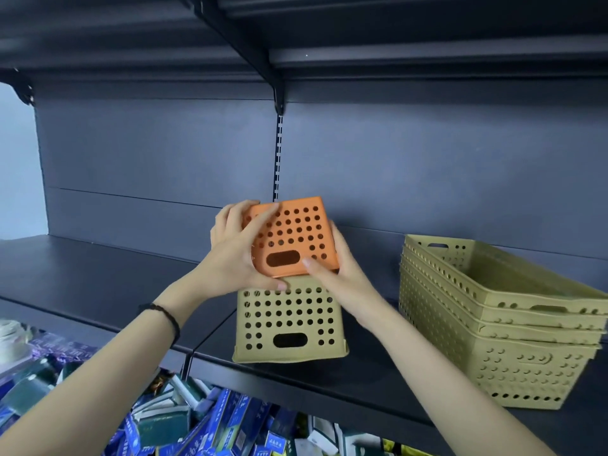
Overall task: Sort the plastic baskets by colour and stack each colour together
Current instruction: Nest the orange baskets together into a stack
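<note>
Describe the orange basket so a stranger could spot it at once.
Look at the dark shelf, left of the stack of tan baskets. The left hand and right hand hold it, upturned, over a single upturned tan basket. It is the only orange basket there.

A dark shelf [82, 268] is stretching across; a slotted upright [278, 153] is rising at twelve o'clock, pale wall [16, 159] is showing at nine, blue boxes [230, 429] are lying at seven.

Soft, even light comes from the front, without glare. The dark shelf [98, 268] and its back panel [164, 153] soak it up; the upper shelf [131, 34] lies in deep shadow. The orange basket [296, 232] shows bright and sharp. Wide-angle bending curves the shelf edges; packets [210, 422] below look smeared.
</note>
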Demonstrator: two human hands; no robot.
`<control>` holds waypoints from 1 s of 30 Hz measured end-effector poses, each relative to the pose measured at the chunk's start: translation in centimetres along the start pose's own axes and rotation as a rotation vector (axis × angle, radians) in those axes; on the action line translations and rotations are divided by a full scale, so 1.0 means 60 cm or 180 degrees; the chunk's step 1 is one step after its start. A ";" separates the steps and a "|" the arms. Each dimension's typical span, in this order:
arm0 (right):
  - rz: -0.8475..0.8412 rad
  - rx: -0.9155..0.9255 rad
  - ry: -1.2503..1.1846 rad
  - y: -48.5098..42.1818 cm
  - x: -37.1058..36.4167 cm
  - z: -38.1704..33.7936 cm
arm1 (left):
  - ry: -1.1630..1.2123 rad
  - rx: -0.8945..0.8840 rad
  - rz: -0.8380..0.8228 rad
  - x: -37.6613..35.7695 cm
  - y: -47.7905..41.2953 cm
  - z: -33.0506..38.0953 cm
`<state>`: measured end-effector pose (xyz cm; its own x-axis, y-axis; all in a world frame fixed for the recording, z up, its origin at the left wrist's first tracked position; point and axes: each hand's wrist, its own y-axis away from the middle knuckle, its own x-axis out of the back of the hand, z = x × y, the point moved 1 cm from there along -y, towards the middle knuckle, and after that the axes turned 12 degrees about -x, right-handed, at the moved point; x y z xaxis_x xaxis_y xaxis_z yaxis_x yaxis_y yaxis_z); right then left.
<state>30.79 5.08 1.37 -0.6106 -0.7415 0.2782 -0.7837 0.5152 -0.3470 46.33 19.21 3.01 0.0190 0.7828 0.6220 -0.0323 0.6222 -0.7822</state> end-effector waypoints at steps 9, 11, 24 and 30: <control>0.0687 -0.0019 -0.0679 0.062 -0.040 0.080 | 0.0167 -0.0289 -0.0292 -0.006 0.022 0.002; 0.0469 -0.0069 -0.0580 0.061 -0.039 0.086 | 0.0311 -0.0200 -0.0337 0.003 0.022 -0.007; 0.0364 -0.0181 -0.0265 0.051 -0.021 0.081 | 0.0640 0.0407 -0.0110 0.041 -0.014 -0.035; -0.0056 -0.0292 0.0187 0.030 -0.001 0.068 | 0.0625 0.1070 0.1000 0.042 -0.045 -0.040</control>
<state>29.89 4.30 -2.91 -0.6003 -0.7256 0.3365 -0.7998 0.5417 -0.2588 48.90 19.53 6.60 0.1433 0.9385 0.3142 -0.3864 0.3453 -0.8553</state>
